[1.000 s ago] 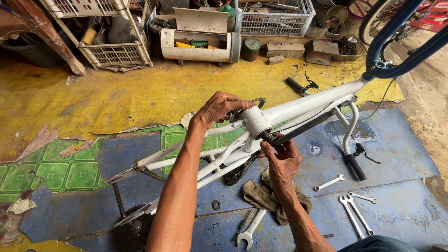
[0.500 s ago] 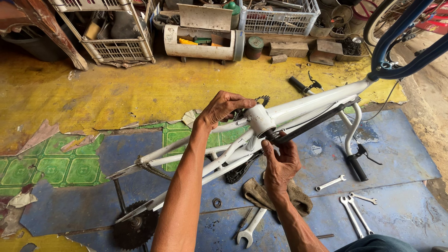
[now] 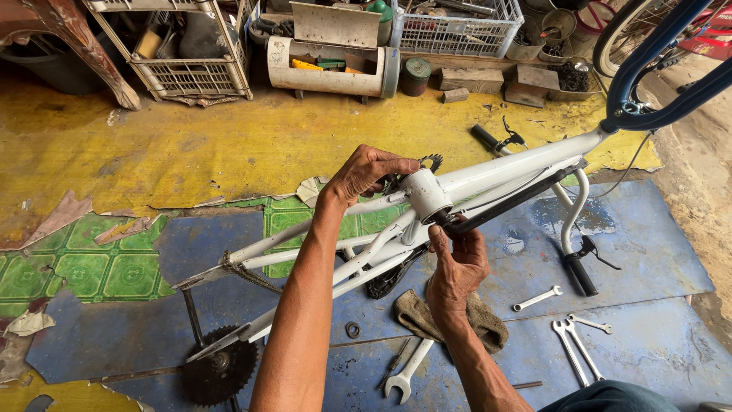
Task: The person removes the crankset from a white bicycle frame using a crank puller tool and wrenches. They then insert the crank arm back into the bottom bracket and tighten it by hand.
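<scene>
1. Lying upside down across the blue floor sheet [image 3: 648, 252]: white tubular steel bicycle frame [image 3: 503, 169], its short cylindrical bottom-bracket shell [image 3: 425, 194] raised at centre.
2. Gripping the far side of the shell: left hand [image 3: 364, 174], fingers curled together over a small black toothed sprocket [image 3: 431, 162].
3. Pinching a black crank arm [image 3: 507, 204] at the shell's near end: right hand [image 3: 456, 263], fingertips pressed together; exact contact possibly hidden.
4. Resting below the right hand: crumpled brown rag [image 3: 418, 314], silver open-ended spanner [image 3: 406, 374].
5. Lying further right: more silver spanners [image 3: 570, 342].
</scene>
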A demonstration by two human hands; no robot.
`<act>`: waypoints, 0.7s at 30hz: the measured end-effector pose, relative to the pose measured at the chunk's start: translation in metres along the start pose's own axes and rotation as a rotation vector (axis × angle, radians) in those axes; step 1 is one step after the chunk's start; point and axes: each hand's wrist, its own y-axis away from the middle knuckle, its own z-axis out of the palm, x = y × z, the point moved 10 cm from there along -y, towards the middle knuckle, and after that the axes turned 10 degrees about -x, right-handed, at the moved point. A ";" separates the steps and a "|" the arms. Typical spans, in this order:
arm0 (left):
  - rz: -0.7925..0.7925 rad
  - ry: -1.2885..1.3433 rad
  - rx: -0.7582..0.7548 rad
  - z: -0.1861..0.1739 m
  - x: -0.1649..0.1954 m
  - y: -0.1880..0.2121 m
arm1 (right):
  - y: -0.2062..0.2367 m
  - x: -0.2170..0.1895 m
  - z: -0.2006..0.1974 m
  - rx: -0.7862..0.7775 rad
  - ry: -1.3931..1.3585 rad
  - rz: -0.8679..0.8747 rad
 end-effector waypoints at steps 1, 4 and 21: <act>0.007 0.003 0.000 0.000 0.001 -0.001 | 0.000 -0.001 0.000 0.003 0.012 0.002; -0.021 -0.014 0.018 -0.002 -0.002 0.000 | 0.000 -0.006 0.003 0.006 0.024 0.006; -0.006 -0.025 0.044 -0.002 0.006 0.003 | -0.004 -0.022 0.010 -0.011 0.282 0.144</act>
